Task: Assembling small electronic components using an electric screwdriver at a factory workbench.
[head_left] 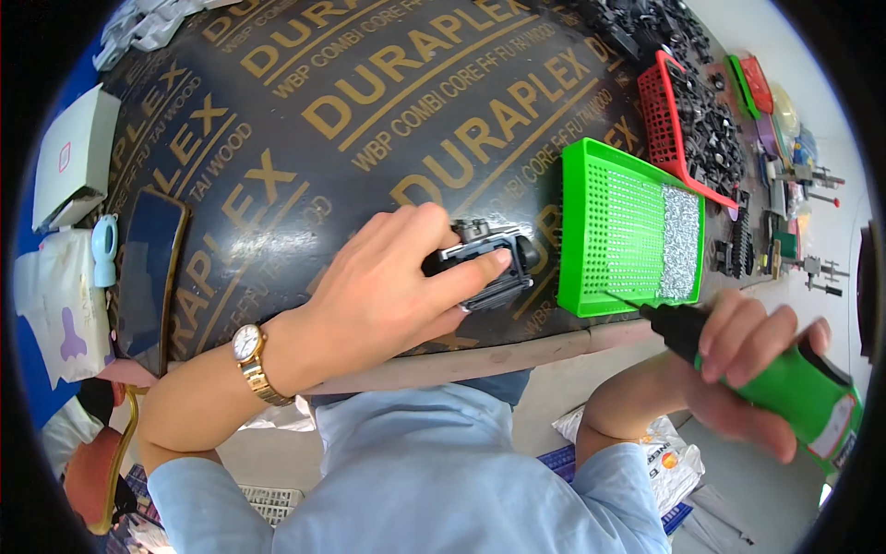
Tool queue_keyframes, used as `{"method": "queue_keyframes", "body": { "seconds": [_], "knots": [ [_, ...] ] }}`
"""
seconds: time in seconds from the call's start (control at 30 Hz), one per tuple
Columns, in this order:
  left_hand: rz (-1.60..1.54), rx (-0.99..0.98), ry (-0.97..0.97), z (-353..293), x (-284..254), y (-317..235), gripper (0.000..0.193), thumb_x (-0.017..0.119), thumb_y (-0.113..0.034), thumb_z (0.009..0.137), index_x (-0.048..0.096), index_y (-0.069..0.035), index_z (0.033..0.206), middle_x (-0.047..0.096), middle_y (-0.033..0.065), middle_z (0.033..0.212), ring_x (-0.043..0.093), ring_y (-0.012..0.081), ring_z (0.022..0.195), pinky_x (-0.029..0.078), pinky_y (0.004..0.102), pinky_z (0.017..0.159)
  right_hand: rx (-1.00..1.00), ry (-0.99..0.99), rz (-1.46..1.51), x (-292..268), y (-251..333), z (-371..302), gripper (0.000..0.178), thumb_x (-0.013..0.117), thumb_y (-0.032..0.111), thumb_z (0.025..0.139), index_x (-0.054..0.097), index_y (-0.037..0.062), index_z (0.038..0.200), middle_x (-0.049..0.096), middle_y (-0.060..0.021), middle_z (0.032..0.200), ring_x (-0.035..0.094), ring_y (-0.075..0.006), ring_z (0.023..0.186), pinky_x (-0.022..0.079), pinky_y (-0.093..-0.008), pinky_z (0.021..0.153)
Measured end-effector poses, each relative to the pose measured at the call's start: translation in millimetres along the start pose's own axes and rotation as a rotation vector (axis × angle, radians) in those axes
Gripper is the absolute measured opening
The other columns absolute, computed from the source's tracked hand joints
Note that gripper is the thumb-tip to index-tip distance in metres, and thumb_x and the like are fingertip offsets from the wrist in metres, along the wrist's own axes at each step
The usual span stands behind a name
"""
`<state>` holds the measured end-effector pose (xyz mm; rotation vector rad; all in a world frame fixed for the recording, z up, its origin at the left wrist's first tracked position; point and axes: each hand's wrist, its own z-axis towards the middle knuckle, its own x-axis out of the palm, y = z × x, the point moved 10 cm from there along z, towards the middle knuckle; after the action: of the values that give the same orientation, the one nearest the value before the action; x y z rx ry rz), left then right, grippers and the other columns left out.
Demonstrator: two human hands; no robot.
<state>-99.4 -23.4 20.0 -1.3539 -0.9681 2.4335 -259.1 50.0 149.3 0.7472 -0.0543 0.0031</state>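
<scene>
My left hand, a gold watch on its wrist, is closed on a small black plastic part with metal pieces. That part rests on or just above the dark tabletop near its front edge, and the fingers cover much of it. To the right, my right hand grips a green electric screwdriver with a black nose. Its thin bit points left, over the near end of a green perforated tray. Small silvery screws lie packed along the tray's right side.
A red basket of black parts stands behind the tray, with more black pieces heaped at the far right. At left lie a phone, a white box and a light-blue item. Grey parts sit far left.
</scene>
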Motion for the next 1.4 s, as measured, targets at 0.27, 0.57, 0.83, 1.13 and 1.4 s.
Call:
{"method": "queue_keyframes", "body": {
  "seconds": [0.27, 0.57, 0.83, 1.13, 1.4],
  "knots": [
    [0.018, 0.002, -0.044, -5, 1, 3, 0.063, 0.079, -0.009, 0.053, 0.063, -0.018, 0.114, 0.047, 0.0059, 0.087, 0.049, 0.0232, 0.076, 0.043, 0.0343, 0.065, 0.100, 0.058, 0.180, 65, -34, 17, 0.079, 0.074, 0.050, 0.073, 0.038, 0.0017, 0.123, 0.053, -0.0016, 0.069, 0.051, -0.0095, 0.050, 0.044, -0.0205, 0.052],
    [0.018, 0.027, -0.114, -7, -6, -1, 0.061, 0.079, -0.010, 0.055, 0.062, -0.020, 0.113, 0.044, 0.0053, 0.086, 0.048, 0.0215, 0.073, 0.042, 0.0321, 0.063, 0.022, 0.058, 0.239, 72, -44, 20, 0.081, 0.069, 0.055, 0.076, 0.035, 0.0020, 0.126, 0.050, -0.0017, 0.072, 0.050, -0.0095, 0.052, 0.042, -0.0220, 0.053],
    [0.033, 0.025, -0.114, -7, -4, 0, 0.062, 0.080, -0.009, 0.055, 0.062, -0.019, 0.113, 0.044, 0.0050, 0.086, 0.048, 0.0217, 0.073, 0.042, 0.0325, 0.063, 0.024, 0.072, 0.265, 75, -45, 15, 0.080, 0.069, 0.055, 0.076, 0.035, 0.0027, 0.126, 0.049, -0.0015, 0.072, 0.049, -0.0095, 0.052, 0.041, -0.0217, 0.053],
    [0.021, 0.021, -0.108, -7, -4, 1, 0.061, 0.079, -0.009, 0.055, 0.062, -0.019, 0.113, 0.045, 0.0050, 0.085, 0.048, 0.0218, 0.073, 0.041, 0.0326, 0.063, 0.004, 0.115, 0.243, 80, -45, 11, 0.082, 0.067, 0.059, 0.075, 0.034, 0.0055, 0.128, 0.051, -0.0013, 0.070, 0.048, -0.0101, 0.049, 0.040, -0.0214, 0.050],
    [0.017, 0.035, -0.124, -6, -6, 0, 0.059, 0.078, -0.010, 0.057, 0.061, -0.018, 0.112, 0.043, 0.0055, 0.085, 0.048, 0.0221, 0.073, 0.041, 0.0326, 0.062, 0.157, 0.475, 0.088, 108, -55, 10, 0.083, 0.068, 0.060, 0.073, 0.033, 0.0069, 0.127, 0.053, -0.0033, 0.071, 0.050, -0.0121, 0.049, 0.042, -0.0245, 0.049]
  ]
}}
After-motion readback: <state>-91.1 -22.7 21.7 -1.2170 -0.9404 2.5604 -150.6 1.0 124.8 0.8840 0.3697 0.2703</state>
